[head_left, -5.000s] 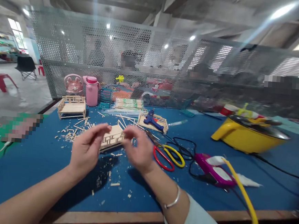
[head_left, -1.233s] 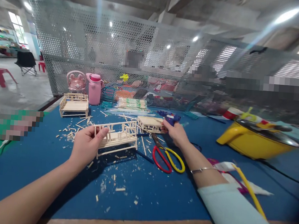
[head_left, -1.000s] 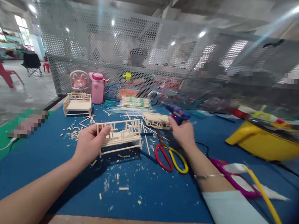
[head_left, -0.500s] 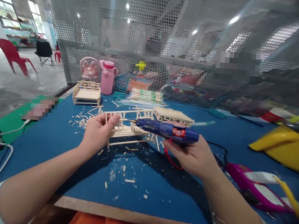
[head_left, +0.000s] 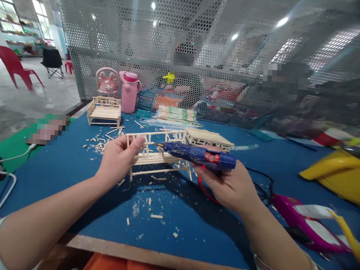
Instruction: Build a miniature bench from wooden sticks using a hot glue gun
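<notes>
Set lengthwise left to right, the miniature stick bench (head_left: 153, 160) is pinched at its left end by the left hand (head_left: 115, 160); the glue gun (head_left: 187, 153), nozzle (head_left: 159, 144) near the railing (head_left: 155, 134), is gripped by the right hand (head_left: 236, 189)

Blue table (head_left: 104, 220), scattered stick scraps (head_left: 100, 145), small wooden bench (head_left: 104, 112), pink flask (head_left: 129, 93), bundled sticks (head_left: 177, 115)

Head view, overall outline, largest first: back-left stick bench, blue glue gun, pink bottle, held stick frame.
1. Held stick frame
2. Blue glue gun
3. Pink bottle and back-left stick bench: too alike to rank

Top two are nearer the camera.
</notes>
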Motion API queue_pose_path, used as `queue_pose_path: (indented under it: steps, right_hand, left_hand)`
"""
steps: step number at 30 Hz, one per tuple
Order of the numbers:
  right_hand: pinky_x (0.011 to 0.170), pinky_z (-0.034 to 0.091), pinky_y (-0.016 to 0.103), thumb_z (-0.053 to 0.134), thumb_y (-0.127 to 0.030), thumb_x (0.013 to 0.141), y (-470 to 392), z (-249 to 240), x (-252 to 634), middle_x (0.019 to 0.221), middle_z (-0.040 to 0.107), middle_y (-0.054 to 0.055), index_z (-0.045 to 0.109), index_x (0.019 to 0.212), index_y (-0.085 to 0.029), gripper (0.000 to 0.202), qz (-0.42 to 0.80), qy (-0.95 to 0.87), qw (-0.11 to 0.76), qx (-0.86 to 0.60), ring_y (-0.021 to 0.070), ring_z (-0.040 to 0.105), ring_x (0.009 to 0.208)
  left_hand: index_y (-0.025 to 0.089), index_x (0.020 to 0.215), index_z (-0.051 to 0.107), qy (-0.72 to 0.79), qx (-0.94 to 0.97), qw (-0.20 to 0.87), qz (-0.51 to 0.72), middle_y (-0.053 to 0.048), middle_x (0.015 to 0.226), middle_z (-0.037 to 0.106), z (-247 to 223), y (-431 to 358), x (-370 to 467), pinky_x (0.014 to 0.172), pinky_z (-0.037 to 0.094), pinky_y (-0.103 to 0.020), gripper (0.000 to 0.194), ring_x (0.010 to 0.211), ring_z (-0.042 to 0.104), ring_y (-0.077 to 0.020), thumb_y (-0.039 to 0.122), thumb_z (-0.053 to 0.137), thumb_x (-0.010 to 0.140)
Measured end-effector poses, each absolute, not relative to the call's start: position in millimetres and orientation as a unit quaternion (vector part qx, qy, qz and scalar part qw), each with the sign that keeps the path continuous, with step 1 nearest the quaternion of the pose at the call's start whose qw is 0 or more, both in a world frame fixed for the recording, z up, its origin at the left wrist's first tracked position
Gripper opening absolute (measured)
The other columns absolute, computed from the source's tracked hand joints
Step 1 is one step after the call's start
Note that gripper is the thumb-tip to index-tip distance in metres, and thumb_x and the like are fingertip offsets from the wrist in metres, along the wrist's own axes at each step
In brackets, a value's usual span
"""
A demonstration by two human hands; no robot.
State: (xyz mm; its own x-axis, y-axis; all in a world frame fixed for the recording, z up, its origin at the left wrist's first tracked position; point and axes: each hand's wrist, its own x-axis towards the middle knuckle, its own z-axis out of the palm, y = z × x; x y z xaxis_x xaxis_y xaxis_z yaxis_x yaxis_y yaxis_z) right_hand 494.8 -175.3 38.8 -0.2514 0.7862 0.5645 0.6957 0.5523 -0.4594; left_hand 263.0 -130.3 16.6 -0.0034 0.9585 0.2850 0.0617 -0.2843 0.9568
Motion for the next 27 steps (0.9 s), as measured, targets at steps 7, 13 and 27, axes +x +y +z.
queue_pose_path:
  steps: [7, 13, 27]
  right_hand:
    - [0.081, 0.052, 0.040, 0.054, -0.042, 0.082, -175.6, 39.5, 494.1, 0.097, 0.069, 0.009, 0.064, 0.102, -0.022, 0.030, 0.051, -0.794, 0.379, -0.473, 0.0271, 0.065, 0.089]
    - [0.081, 0.051, 0.038, 0.054, -0.040, 0.083, -175.5, 38.5, 493.9, 0.097, 0.069, 0.009, 0.063, 0.101, -0.022, 0.027, 0.051, -0.803, 0.384, -0.454, 0.0260, 0.065, 0.089]
    - [0.073, 0.054, 0.032, 0.054, -0.035, 0.084, -176.6, 39.7, 492.1, 0.096, 0.070, 0.008, 0.060, 0.104, -0.022, 0.024, 0.037, -0.815, 0.397, -0.421, 0.0237, 0.067, 0.085]
  left_hand:
    - [0.014, 0.062, 0.058, 0.433, 0.578, 0.413, 0.555, 0.004, 0.053, 0.047, 16.7, -130.8, 263.5, 0.048, 0.031, -0.021, 0.040, 0.049, 0.037, -0.0074, 0.053, 0.061, 0.072]
    - [0.014, 0.063, 0.059, 0.435, 0.576, 0.409, 0.559, 0.003, 0.053, 0.047, 16.9, -131.0, 263.4, 0.048, 0.031, -0.021, 0.038, 0.049, 0.036, -0.0072, 0.050, 0.061, 0.073]
    - [0.014, 0.062, 0.058, 0.435, 0.576, 0.413, 0.556, 0.004, 0.053, 0.046, 18.2, -131.6, 263.5, 0.049, 0.030, -0.021, 0.039, 0.050, 0.036, -0.0076, 0.051, 0.060, 0.073]
